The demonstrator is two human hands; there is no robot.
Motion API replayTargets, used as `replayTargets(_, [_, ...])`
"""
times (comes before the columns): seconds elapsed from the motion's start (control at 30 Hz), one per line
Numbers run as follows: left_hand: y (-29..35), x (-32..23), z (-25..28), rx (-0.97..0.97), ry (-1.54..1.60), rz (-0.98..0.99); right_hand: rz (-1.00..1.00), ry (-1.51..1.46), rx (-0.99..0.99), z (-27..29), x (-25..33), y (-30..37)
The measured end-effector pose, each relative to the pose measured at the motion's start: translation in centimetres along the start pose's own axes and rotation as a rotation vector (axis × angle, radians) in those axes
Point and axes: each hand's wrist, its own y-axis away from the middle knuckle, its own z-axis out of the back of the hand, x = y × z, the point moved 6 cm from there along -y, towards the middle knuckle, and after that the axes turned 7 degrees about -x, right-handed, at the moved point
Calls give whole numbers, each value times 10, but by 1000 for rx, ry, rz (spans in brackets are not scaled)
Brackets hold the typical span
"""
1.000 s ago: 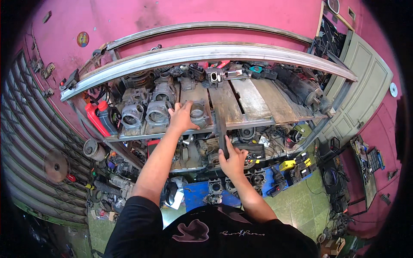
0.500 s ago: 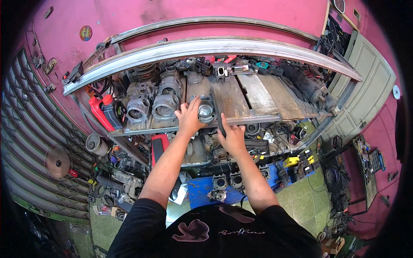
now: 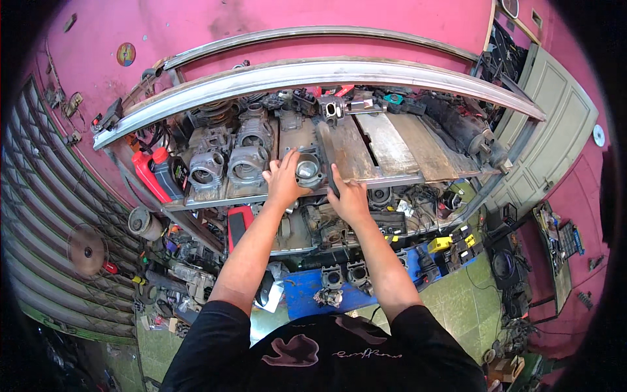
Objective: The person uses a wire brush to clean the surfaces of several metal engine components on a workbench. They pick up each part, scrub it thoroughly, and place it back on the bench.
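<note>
Clock directions here are taken from the cylinder (image 3: 308,171), which sits near the front edge of the shelf (image 3: 353,155), its round bore facing you. Your left hand (image 3: 284,184) is at eight o'clock, its fingers curled around the cylinder's side and grasping it. Your right hand (image 3: 351,201) is at four o'clock, its fingers grasping the near end of a dark bar (image 3: 325,147), index finger stretched along it. The bar runs close by the cylinder, from one o'clock down to five; you cannot tell whether the two touch. At nine o'clock stand two grey castings (image 3: 248,164), and beyond them a red bottle (image 3: 149,179) and a dark bottle (image 3: 172,178). A metal part (image 3: 332,110) lies at one o'clock, a white board (image 3: 388,147) between two and three. Lower down, at six o'clock, you have a blue sheet (image 3: 299,297).
</note>
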Motion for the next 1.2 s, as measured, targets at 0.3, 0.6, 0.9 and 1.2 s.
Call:
replayTargets(0.3, [6,5,2,-17,-26,-15,98,15,-9,37,43,90])
replayTargets(0.6, [-3,-5,5,71,-48,22,112,58,48,14,5,-22])
replayTargets(0.9, [-16,5,4,132,-87,31,-1,-3,36,65,34,88])
replayTargets(1.2, [-35,-2,-15,252,-224,277,-218,-124,-44,68,0,93])
